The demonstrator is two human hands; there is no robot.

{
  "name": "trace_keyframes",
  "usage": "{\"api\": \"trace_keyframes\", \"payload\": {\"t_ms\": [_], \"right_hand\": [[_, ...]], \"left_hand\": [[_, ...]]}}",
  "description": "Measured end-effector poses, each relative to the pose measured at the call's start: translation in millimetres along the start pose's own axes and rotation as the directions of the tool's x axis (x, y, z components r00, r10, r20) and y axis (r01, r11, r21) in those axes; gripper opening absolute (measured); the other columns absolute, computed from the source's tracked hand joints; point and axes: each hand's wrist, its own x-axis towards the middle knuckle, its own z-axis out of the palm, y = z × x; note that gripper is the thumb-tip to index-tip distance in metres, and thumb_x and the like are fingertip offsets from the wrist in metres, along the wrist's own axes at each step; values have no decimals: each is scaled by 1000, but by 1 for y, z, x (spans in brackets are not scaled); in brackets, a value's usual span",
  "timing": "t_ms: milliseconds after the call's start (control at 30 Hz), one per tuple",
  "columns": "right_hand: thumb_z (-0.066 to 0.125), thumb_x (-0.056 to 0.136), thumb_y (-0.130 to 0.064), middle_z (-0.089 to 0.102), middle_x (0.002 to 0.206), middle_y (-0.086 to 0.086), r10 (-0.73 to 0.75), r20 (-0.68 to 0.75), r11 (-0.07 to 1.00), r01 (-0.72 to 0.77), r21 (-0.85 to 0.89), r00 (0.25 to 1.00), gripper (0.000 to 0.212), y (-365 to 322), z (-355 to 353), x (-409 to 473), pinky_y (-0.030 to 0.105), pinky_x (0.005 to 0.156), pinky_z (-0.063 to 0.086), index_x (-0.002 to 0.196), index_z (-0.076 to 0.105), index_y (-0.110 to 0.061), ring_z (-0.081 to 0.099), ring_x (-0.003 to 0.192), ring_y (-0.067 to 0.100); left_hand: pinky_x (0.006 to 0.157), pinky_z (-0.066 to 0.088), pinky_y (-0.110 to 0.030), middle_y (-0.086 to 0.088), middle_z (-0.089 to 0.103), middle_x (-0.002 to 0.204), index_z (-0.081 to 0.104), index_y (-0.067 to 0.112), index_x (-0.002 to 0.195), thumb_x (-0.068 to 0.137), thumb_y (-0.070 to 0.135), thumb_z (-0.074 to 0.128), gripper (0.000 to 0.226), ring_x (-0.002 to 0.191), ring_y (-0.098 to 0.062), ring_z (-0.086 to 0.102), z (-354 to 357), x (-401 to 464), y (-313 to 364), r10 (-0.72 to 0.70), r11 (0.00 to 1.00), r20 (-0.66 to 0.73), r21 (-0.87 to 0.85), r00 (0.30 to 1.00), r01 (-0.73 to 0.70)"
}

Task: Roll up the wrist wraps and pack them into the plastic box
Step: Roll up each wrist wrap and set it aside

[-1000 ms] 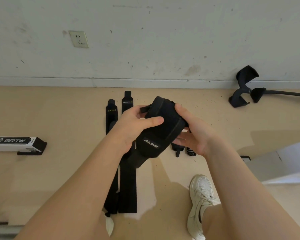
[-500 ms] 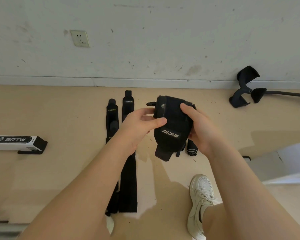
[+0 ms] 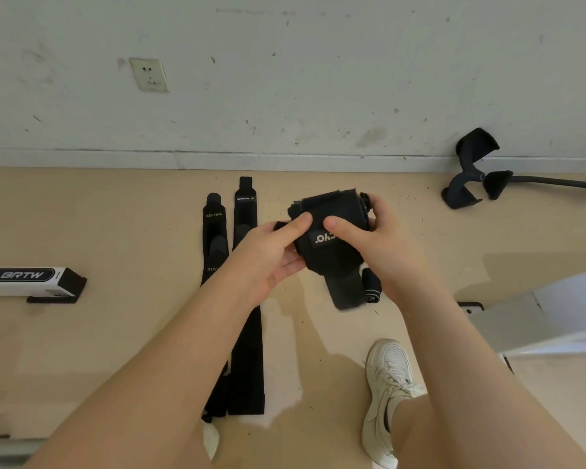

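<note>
Both hands hold a black wrist wrap roll [image 3: 332, 228] in the air above the floor. My left hand [image 3: 271, 255] grips its left side with the thumb on top. My right hand [image 3: 369, 238] grips the right side, thumb across the white logo. A short loose tail [image 3: 347, 292] hangs below the roll. Two flat black wrist wraps [image 3: 247, 299] lie stretched side by side on the floor to the left. A small rolled wrap [image 3: 371, 289] lies on the floor under my right wrist. No plastic box is clearly in view.
A black and white BRTW box [image 3: 31, 280] lies at the left. A black curved tool [image 3: 471, 170] with a long handle lies by the wall at right. A white panel [image 3: 555, 313] sits at the right edge. My white shoe [image 3: 386, 394] stands below.
The roll has been turned and wound tighter. The long tail that hung toward the floor has been taken up, leaving a short end. Both hands shifted slightly right.
</note>
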Motion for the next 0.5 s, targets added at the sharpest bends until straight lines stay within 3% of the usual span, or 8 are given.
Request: {"api": "trace_keyframes", "payload": {"t_ms": [67, 167, 333, 433, 500], "right_hand": [[77, 70, -41, 64, 111, 2, 4, -44, 1000, -5, -21, 999, 65, 0, -2, 1, 34, 72, 60, 125, 49, -20, 66, 94, 20], [72, 76, -42, 68, 106, 4, 154, -24, 983, -150, 105, 988, 49, -2, -6, 3, 35, 76, 59, 115, 57, -17, 67, 93, 21], [68, 73, -55, 71, 102, 6, 351, 54, 923, -355, 146, 935, 56, 1, -4, 5, 42, 88, 54, 112, 60, -15, 67, 96, 26], [70, 61, -60, 71, 103, 8, 327, 75, 924, -336, 181, 942, 70, 1, -1, 3, 44, 87, 55, 113, 60, -15, 67, 98, 28], [72, 60, -49, 70, 106, 8, 235, 124, 950, -255, 182, 964, 69, 2, -2, 2, 43, 88, 54, 117, 59, -14, 66, 101, 27]], "left_hand": [[82, 57, -30, -7, 73, 102, 57, 9, 118, 85, 19, 66, 36, 95, -18, 70, 0, -2, 1, -11, 1000, 75, 0, 997, 11], [86, 55, -29, -5, 71, 109, 54, 12, 123, 73, 13, 71, 53, 99, -17, 68, -1, -2, -1, 32, 998, 135, 57, 990, -40], [97, 49, -39, -4, 61, 124, 48, 20, 129, 66, 29, 83, 73, 111, -20, 60, 0, 3, -4, 118, 957, -7, 268, 993, -112], [94, 49, -38, -5, 62, 116, 47, 28, 130, 72, 24, 79, 67, 107, -20, 60, 0, 3, -2, 188, 942, -40, 290, 981, -169], [93, 51, -38, -5, 66, 109, 54, 28, 124, 74, 27, 77, 55, 103, -23, 64, 0, 2, 0, 175, 958, -43, 236, 984, -160]]}}
